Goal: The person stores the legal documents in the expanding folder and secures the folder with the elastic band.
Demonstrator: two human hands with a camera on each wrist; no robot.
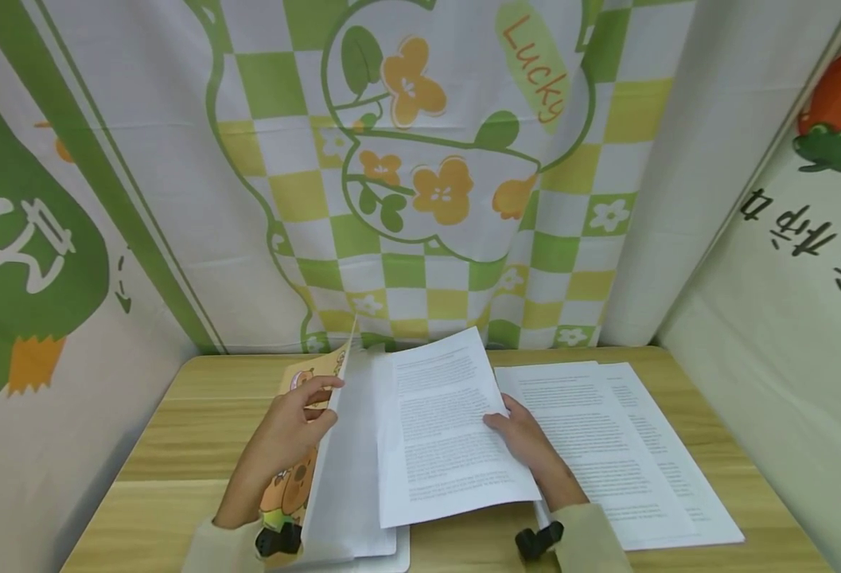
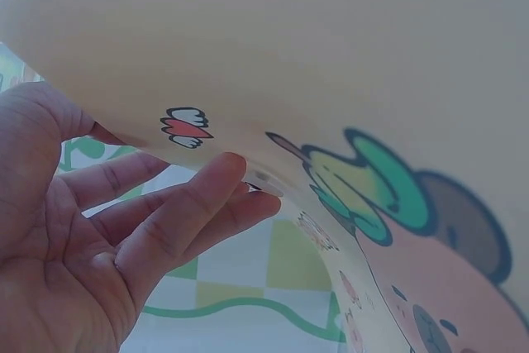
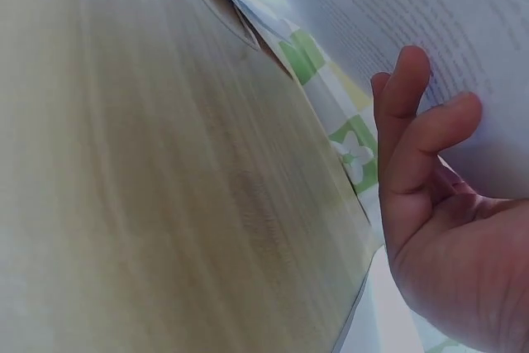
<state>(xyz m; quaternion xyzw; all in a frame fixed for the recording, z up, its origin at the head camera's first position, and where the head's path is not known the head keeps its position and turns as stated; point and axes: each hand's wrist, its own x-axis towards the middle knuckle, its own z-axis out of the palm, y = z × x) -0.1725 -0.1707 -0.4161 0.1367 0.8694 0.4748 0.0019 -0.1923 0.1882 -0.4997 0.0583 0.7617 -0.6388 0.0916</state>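
Note:
With its fingers at the edge, my left hand point(image 1: 287, 430) holds up the cartoon-printed cover of a folder point(image 1: 297, 481). The inside of the cover and a whitish page point(image 1: 352, 469) face right. In the left wrist view the cover point(image 2: 248, 55) bends over the left hand point(image 2: 107, 229). My right hand point(image 1: 526, 439) grips the right edge of a printed paper point(image 1: 449, 422), thumb on top. This paper is raised and tilted, its left edge overlapping the folder's inside; whether it is one sheet or more I cannot tell. Fingers of the right hand point(image 3: 438, 196) show beneath the paper point(image 3: 372, 14).
More printed papers point(image 1: 599, 446) lie overlapping on the right of the wooden table point(image 1: 177, 446). A patterned curtain point(image 1: 427, 239) hangs behind the table's back edge, with printed cloth on the left point(image 1: 141, 334) and right point(image 1: 764, 318) sides.

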